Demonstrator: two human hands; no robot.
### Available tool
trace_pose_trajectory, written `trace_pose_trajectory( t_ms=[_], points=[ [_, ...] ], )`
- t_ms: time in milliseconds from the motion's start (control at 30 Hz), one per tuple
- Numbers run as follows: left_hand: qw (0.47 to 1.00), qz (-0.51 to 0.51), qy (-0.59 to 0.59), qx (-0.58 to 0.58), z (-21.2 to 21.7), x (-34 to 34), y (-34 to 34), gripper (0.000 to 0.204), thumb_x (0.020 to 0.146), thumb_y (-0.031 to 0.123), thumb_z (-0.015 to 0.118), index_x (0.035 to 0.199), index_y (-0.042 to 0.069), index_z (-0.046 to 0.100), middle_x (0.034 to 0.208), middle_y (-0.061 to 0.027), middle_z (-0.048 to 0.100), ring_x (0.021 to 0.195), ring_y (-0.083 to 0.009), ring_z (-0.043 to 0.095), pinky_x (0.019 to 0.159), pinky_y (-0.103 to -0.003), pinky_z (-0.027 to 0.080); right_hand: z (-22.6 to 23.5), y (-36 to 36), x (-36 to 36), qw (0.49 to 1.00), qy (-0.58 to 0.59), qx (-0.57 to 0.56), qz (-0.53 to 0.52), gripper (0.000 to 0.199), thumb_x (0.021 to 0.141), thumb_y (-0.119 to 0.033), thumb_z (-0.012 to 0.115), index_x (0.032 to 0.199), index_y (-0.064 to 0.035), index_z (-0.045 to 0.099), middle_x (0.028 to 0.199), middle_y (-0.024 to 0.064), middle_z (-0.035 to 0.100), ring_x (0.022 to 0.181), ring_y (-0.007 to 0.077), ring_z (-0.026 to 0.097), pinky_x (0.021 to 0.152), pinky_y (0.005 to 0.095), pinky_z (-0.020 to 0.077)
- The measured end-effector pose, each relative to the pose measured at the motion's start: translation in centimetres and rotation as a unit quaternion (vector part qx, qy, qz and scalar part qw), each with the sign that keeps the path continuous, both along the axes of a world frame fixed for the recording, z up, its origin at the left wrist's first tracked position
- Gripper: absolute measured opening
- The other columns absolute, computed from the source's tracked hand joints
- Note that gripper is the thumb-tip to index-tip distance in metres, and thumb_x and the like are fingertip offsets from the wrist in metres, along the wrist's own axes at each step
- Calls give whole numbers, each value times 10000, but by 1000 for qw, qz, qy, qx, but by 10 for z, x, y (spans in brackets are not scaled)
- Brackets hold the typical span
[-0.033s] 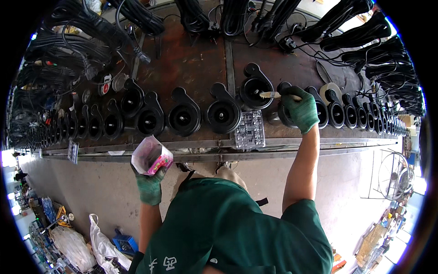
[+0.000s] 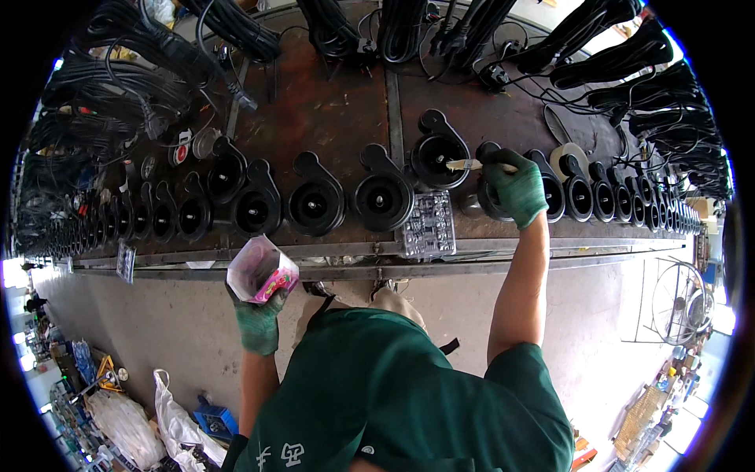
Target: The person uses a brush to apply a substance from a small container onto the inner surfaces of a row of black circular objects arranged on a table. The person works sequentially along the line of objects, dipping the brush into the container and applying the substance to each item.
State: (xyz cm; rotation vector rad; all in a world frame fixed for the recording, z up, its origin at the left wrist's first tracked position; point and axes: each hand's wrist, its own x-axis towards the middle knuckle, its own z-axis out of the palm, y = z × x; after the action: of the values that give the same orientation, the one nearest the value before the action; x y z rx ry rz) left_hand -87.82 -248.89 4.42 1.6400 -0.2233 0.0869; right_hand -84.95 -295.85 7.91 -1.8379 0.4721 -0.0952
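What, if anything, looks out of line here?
The black housing at the tip of the brush sits back from the row, as does another housing farther left. No spill is evident.

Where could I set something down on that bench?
Bare tabletop lies mid-bench, both sides of the metal strip, between cable bundles behind and round black housings in front. The front row, around the right hand, and both cable-heaped ends are crowded.

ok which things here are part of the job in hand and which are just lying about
In use:
- brush, in the right hand
- pink and white carton, in the left hand
- round black housing at the brush tip

Apparently lying about:
- blue crate
- white sack
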Motion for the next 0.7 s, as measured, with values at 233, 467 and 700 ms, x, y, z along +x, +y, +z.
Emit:
trace_pose_trajectory(
  t_ms=[233,467,700],
  points=[
    [999,4,34,-21,11,-4,-10,792,746,106,869,1420,21,462,1380,-124,569,1236,-235,594,1051,-391,497,-34,14,39,991,46,-89,91,223,885,-103,718,1101,-45,717,899,55,723,786,122,624,744,285,510],
    [999,-23,7,-30,-12,11,11,771,754,119,868,1406,17,469,1319,-117,600,1178,-229,625,997,-382,533,-26,26,77,985,115,-97,86,318,947,-171,676,1245,-61,683,935,81,740,793,135,632,755,313,516],
    [993,-78,86,-29,-40,15,39,788,746,64,863,1422,39,460,1380,-103,552,1251,-228,571,1050,-376,494,-13,47,89,925,163,-293,180,369,902,-256,675,1223,-74,659,969,155,721,885,266,677,831,372,535]
  ],
)
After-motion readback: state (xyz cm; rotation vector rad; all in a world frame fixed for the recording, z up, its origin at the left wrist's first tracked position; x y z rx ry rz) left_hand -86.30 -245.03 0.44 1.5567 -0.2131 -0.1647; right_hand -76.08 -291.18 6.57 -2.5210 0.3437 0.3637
